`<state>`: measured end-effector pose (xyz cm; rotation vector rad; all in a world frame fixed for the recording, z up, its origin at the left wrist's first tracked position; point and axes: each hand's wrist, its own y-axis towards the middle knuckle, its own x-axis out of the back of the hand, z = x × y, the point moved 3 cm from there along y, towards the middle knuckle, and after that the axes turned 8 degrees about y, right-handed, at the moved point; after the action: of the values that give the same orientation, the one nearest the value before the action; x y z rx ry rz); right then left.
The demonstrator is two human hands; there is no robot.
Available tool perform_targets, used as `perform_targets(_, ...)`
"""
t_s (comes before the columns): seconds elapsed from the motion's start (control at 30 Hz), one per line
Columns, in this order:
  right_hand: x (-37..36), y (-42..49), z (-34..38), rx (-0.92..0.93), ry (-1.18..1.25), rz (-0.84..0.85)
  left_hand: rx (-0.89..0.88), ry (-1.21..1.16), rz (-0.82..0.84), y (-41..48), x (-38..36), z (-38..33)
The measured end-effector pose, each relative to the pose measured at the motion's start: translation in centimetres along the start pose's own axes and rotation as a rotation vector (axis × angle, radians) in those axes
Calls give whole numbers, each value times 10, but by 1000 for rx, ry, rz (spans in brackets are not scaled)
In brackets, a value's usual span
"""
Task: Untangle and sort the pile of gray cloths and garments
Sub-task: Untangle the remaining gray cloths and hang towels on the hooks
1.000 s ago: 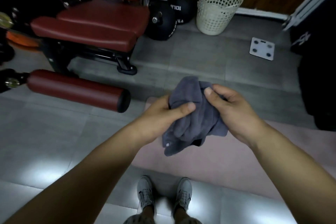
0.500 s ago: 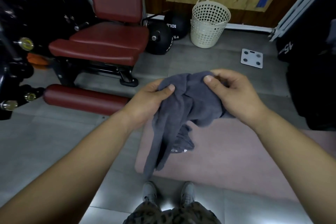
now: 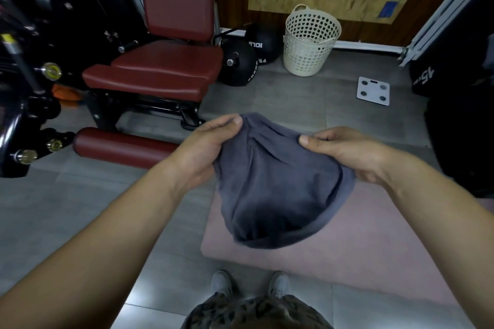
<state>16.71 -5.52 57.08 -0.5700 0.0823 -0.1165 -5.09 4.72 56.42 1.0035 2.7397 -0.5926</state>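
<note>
A gray cloth (image 3: 278, 184) is held above the pink mat (image 3: 361, 243). Its upper edge is pinched by the left hand (image 3: 205, 149) and right hand (image 3: 344, 152), thumbs on top.

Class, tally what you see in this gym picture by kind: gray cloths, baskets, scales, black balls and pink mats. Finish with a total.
cloth: 1
basket: 1
scale: 1
balls: 2
mat: 1
Total: 6
</note>
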Motion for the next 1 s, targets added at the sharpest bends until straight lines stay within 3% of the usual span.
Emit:
perform_targets(0.23, -17, 0, 11, 173, 167, 6, 142, 195, 152, -5, -11, 16)
perform_targets(0.47, -22, -1, 17, 156, 233, 2, 87, 533, 226, -3, -20, 16)
perform_targets(0.6, -7, -8, 7, 90, 232, 182, -7, 186, 86, -2, -15, 9)
perform_targets(0.77, 13, -8, -9, 76, -350, 31, -42, -10, 43, -3, -15, 14)
perform_targets(0.8, 15, -7, -11, 97, -342, -15, -34, -19, 22, -3, -14, 16)
perform_targets(0.9, 15, -9, -11, 239, 22, -80, 4, 110, -36, -5, -10, 24)
perform_targets(1.0, 3, -10, -4, 355, 245, -45, 78, 212, 73, -10, -20, 32)
